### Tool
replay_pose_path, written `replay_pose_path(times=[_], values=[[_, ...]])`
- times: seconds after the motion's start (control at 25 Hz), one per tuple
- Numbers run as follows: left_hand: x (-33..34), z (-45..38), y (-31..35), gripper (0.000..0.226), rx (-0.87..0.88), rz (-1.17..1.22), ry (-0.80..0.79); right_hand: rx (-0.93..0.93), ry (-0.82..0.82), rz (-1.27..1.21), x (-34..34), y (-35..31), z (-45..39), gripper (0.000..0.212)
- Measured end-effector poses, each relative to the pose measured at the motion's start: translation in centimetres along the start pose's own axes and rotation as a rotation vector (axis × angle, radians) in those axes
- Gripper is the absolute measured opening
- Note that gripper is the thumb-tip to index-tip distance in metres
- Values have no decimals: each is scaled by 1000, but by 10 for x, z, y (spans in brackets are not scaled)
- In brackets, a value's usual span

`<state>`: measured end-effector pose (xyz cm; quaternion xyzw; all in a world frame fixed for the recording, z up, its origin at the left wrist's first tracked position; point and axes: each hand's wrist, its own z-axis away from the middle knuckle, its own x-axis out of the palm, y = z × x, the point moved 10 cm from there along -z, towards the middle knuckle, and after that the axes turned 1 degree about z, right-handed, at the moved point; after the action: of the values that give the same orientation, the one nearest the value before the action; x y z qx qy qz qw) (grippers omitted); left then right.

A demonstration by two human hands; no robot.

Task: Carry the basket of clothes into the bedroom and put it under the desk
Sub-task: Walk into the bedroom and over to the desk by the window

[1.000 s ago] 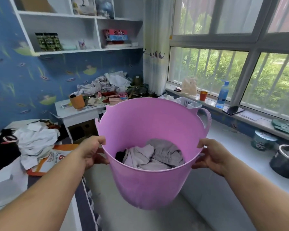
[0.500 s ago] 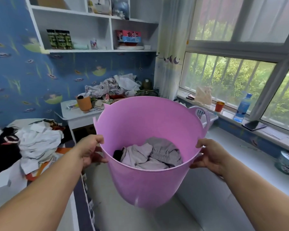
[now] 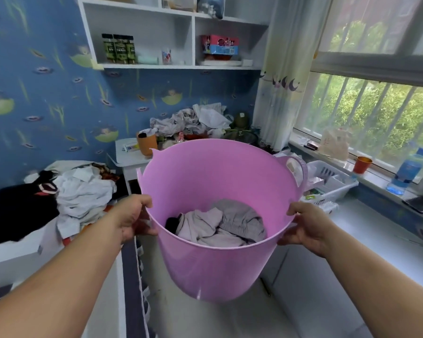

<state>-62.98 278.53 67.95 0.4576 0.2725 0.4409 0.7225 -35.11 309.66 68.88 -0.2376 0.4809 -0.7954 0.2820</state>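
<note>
I hold a round pink plastic basket in the air in front of me, above the floor. Grey and pale clothes lie crumpled at its bottom, with a dark piece at their left. My left hand grips the rim on the left side, and my right hand grips the rim on the right. A small white desk stands ahead against the blue wall, its top piled with clothes and clutter. The basket hides most of the space beneath the desk.
A bed with heaped black and white clothes runs along my left. A long white ledge on my right carries a white crate. The windowsill holds a water bottle and orange cup. Shelves hang above.
The view has swung to the right and moved closer to the desk, so the shelves and desk sit nearer the centre. The basket stays held at the same height by both hands.
</note>
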Motion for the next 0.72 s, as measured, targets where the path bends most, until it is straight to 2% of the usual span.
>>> replay_pose_path(times=[0.16, 0.56, 0.72], values=[[3, -10, 2, 36, 9, 4, 79, 10, -62, 16, 3, -11, -37, 44], [45, -44, 9, 19, 1, 63, 223, 35, -176, 56, -25, -49, -142, 55], [62, -54, 10, 19, 32, 94, 263, 38, -226, 74, -32, -59, -169, 50]])
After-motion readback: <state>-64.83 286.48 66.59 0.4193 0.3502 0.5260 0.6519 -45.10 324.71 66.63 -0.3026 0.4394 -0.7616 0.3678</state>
